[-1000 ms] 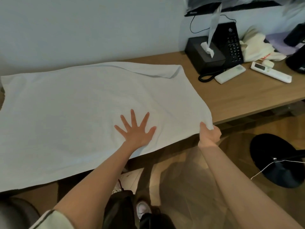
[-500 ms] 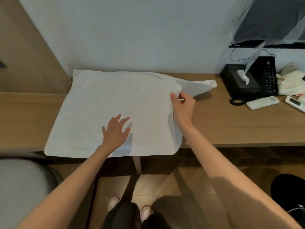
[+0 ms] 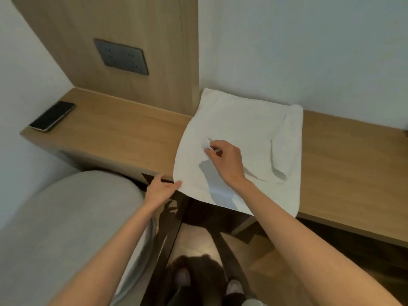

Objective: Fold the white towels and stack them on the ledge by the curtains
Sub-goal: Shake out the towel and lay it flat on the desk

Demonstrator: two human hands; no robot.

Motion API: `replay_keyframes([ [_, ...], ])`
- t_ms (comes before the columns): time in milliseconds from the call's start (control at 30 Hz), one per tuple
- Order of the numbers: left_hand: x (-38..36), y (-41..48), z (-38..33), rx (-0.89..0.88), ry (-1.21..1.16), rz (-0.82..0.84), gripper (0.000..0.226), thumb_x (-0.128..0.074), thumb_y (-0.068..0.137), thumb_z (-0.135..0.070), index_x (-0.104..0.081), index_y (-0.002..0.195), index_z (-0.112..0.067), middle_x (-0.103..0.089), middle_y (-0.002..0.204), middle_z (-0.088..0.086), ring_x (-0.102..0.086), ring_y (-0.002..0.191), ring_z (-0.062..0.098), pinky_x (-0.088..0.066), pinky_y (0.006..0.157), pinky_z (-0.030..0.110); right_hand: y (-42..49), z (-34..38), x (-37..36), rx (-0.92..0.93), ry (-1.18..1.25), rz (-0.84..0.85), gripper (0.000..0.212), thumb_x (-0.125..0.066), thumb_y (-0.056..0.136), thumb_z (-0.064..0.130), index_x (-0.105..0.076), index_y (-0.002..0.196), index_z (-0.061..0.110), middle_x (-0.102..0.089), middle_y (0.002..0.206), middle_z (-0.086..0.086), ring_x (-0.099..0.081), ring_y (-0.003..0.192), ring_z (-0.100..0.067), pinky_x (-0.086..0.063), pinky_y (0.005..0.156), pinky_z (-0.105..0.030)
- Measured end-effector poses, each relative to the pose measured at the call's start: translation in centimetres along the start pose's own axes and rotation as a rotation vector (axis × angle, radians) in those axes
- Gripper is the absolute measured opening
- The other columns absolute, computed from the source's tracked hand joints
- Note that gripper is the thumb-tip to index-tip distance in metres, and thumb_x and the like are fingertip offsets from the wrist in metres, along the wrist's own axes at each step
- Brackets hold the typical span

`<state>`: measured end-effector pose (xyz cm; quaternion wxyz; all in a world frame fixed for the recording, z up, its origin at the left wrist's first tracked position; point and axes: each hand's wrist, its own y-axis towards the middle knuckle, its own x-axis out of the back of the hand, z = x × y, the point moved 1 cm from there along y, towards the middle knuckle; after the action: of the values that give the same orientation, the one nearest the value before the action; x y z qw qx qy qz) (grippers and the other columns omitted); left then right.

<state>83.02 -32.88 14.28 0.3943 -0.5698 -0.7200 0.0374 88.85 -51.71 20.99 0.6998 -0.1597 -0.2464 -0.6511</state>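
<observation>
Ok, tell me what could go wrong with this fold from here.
1. The towel overhangs the desk at its near edge; a tug could slide it off toward the floor.
2. The right hand pinches just a small tuft mid-towel; with that grip, lifting would likely bunch the cloth.
3. The folded-over flap lies lumpy; folding over it may leave crooked edges.

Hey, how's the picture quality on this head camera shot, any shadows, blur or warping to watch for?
Head view: soft, even room light; the right hand throws a grey shadow onto the towel beneath it. Head view: wide-angle warping bows the wooden desktop and tilts the socket panel. Head view: mildly soft overall, with the shoes at the bottom edge smeared.
</observation>
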Motion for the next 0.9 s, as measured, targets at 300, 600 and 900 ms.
replay_keyframes([
  [300,1.2,1.3,-0.3,0.046,-0.463,0.203,0.029,-0.065,0.088,-0.012,-0.063,0.116,-0.008,-0.068,0.107,0.007,-0.066,0.092,0.013,-0.054,0.061,0.013,-2.8,-2.6,-6.0,0.053,-0.35,0.27,0.024,-0.055,0.094,0.035,-0.065,0.111,0.021,-0.068,0.105,0.002,-0.054,0.079,-0.003,-0.04,0.074,-0.011],
  [600,1.4,1.5,-2.6,-0.061,-0.373,0.327,0.029,-0.066,0.087,-0.013,-0.065,0.116,-0.011,-0.068,0.109,0.004,-0.067,0.093,0.012,-0.056,0.065,0.015,-3.5,-1.5,-4.9,0.076,-0.314,0.258,0.023,-0.058,0.092,0.036,-0.065,0.109,0.023,-0.067,0.103,0.004,-0.061,0.083,-0.008,-0.04,0.073,-0.002],
  [900,0.5,-0.1,-3.6,0.078,-0.598,0.375,0.021,-0.072,0.079,-0.008,-0.07,0.1,-0.011,-0.073,0.095,0.009,-0.073,0.08,0.017,-0.058,0.063,0.023,-4.7,-1.0,-4.2,0.101,-0.313,0.139,0.028,-0.065,0.085,0.043,-0.073,0.102,0.022,-0.071,0.099,0.002,-0.063,0.08,-0.009,-0.046,0.078,-0.012],
])
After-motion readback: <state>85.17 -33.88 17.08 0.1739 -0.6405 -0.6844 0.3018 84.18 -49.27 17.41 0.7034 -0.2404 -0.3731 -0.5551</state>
